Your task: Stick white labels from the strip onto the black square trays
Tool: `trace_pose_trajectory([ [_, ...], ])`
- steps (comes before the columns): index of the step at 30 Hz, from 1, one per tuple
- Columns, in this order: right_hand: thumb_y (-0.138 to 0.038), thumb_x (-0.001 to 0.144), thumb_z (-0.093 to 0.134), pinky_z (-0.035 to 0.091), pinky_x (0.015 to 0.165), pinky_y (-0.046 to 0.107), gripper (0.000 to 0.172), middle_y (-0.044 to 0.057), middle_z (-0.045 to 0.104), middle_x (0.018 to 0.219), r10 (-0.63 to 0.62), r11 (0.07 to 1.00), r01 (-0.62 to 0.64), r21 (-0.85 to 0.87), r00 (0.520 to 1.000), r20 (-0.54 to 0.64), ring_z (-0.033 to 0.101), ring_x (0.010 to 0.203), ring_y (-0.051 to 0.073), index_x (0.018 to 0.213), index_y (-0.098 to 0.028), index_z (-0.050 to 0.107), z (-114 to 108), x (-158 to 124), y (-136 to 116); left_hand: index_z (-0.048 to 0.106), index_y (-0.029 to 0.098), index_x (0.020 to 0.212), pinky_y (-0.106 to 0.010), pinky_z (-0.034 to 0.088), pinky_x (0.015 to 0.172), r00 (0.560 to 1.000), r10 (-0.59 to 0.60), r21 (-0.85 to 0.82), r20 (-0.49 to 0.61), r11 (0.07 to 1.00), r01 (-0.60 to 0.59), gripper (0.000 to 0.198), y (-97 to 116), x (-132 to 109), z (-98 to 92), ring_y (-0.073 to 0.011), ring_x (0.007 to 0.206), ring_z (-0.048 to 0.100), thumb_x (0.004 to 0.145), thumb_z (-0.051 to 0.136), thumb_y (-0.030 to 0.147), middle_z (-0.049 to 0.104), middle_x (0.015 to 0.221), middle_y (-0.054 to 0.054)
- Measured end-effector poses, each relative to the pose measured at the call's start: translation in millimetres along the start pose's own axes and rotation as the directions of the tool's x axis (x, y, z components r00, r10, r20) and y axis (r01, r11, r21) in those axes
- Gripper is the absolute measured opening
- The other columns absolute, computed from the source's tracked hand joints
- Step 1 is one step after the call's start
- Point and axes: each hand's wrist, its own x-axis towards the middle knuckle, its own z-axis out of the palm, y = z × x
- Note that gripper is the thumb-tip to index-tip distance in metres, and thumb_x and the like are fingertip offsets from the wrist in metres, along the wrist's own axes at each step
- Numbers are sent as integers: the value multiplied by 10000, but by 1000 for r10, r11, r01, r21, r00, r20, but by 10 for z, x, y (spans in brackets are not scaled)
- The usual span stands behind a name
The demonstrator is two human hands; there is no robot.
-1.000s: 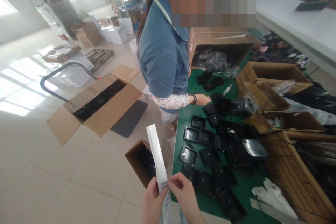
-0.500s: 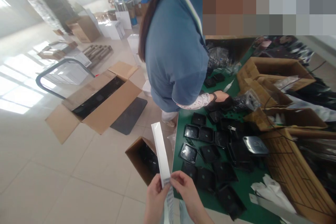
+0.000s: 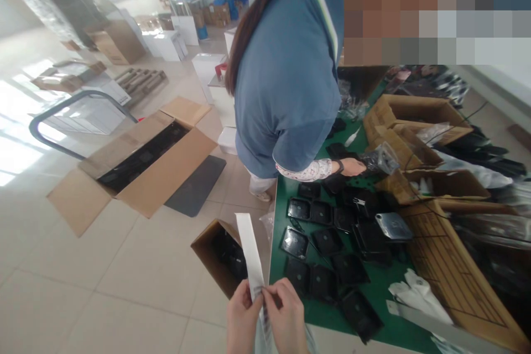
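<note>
A long white strip [image 3: 251,249], with dark printing or markings on its lower part, stands upright in front of me. My left hand [image 3: 241,312] pinches its left edge between thumb and fingers. From the other side, my right hand [image 3: 286,310] is closed with thumb and fingertip on the strip's printed part. The fingers cover what lies between them, and the strip's lower end runs down toward my lap. Just right of my hands, several black plastic trays [image 3: 323,282] lie on the green tabletop [image 3: 282,301].
A co-worker in a blue shirt [image 3: 286,77] reaches over the table. Below it stands an open carton [image 3: 206,239] of dark parts; a larger carton [image 3: 166,177] sits on a trolley. White gloves [image 3: 418,296] and a cardboard box [image 3: 452,265] lie at right.
My right hand has drawn in closer to my left, and its fingers are more curled on the strip. The co-worker leans further over, hand moved toward the plastic bag. My view has shifted slightly.
</note>
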Motion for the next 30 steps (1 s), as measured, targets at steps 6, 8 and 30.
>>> trace_pose_trajectory([
  [6, -565, 930, 495, 480, 673, 281, 468, 48, 602, 724, -18, 1000, 18, -3, 994, -105, 608, 688, 176, 668, -205, 639, 51, -62, 37, 642, 170, 717, -278, 502, 690, 1000, 10, 105, -12, 994, -8, 223, 52, -23, 14, -227, 757, 638, 644, 733, 361, 687, 717, -40],
  [8, -563, 933, 494, 479, 684, 281, 463, 50, 608, 735, -2, 1000, 1, -12, 994, -110, 617, 705, 180, 683, -205, 646, 55, -85, 47, 633, 172, 730, -274, 491, 673, 1000, 10, 135, -13, 991, -8, 243, 57, -39, 24, -223, 745, 631, 661, 709, 392, 688, 721, -47],
  [30, -276, 916, 508, 445, 686, 242, 181, -5, 618, 743, 90, 864, 6, -503, 982, 166, 600, 701, 148, 753, -205, 543, -904, 503, 925, 650, 172, 819, -281, 449, 652, 992, -4, 315, -124, 948, 43, 290, -499, -15, -168, -216, 705, 609, 705, 644, 439, 615, 654, -7],
])
